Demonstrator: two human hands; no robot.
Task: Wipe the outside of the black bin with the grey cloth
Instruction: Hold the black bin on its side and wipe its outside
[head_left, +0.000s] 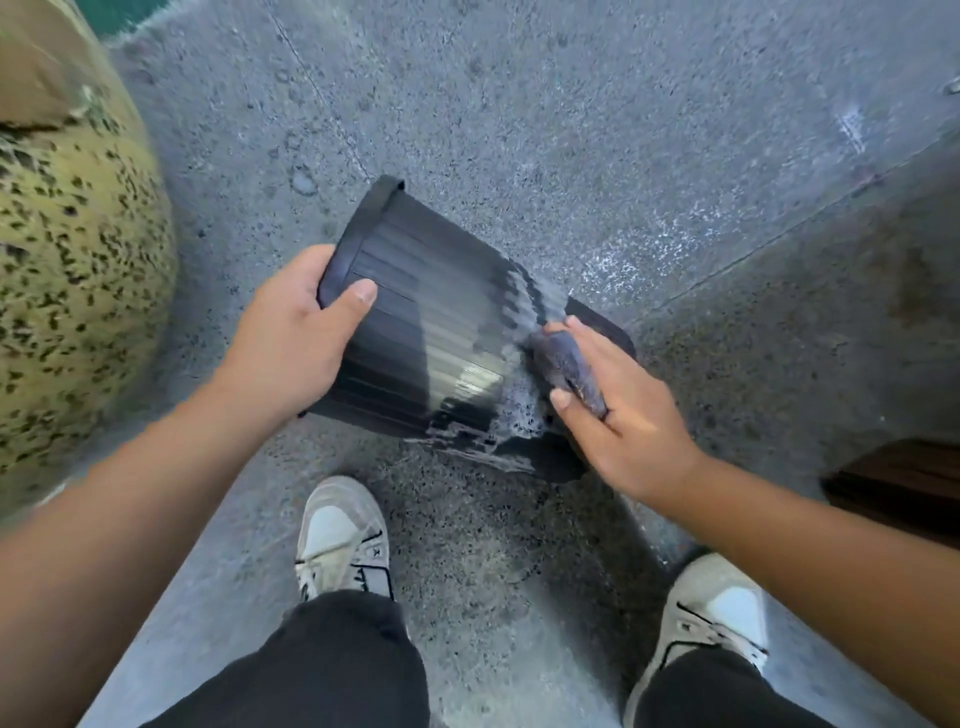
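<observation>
The black ribbed bin (415, 322) is held off the ground, tipped on its side with its rim toward the left and its base toward the right. My left hand (291, 338) grips the rim, thumb lying on the outer wall. My right hand (618, 410) holds the bunched grey cloth (569, 364) against the bin's wall near the base, thumb and fingers wrapped round it. A pale, smeared band shows on the wall beside the cloth.
Speckled grey concrete floor (519, 130) lies all around. A large yellow-green spotted rounded object (72, 260) stands at the left. A dark wooden surface (904, 488) shows at the right edge. My two feet in white shoes (343, 540) stand below the bin.
</observation>
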